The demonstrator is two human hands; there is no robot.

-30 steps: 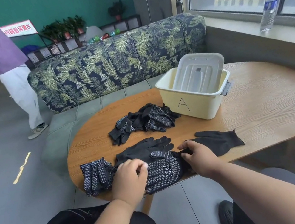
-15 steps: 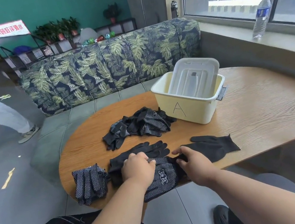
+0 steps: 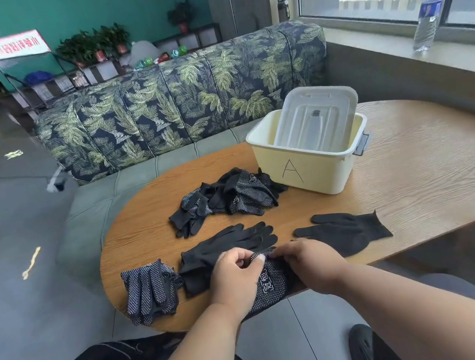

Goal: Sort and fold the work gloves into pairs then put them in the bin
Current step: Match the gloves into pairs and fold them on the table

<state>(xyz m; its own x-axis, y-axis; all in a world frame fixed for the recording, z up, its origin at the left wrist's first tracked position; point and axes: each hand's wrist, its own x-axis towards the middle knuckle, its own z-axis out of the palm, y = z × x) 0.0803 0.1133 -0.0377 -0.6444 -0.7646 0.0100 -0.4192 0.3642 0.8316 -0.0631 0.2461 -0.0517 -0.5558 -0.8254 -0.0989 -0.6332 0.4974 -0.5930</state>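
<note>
A black dotted glove [image 3: 270, 285] with white characters lies at the table's near edge. My left hand [image 3: 234, 275] and my right hand [image 3: 307, 259] both pinch its upper edge, close together. Plain black gloves [image 3: 228, 241] lie just behind my hands, and a single plain black glove [image 3: 347, 232] lies to the right. A folded dotted pair [image 3: 149, 289] sits at the left. A heap of mixed gloves [image 3: 227, 200] lies further back. The pale yellow bin [image 3: 308, 173], marked A, stands behind with its lid [image 3: 314, 118] leaning inside.
The wooden table [image 3: 419, 173] is oval, with bare surface to the right of the bin. A leaf-patterned sofa [image 3: 184, 100] runs behind it. A water bottle [image 3: 428, 16] stands on the window sill. Grey floor lies to the left.
My hands have come together on the dotted glove, folding it shorter. The person walking at the left has gone almost out of view.
</note>
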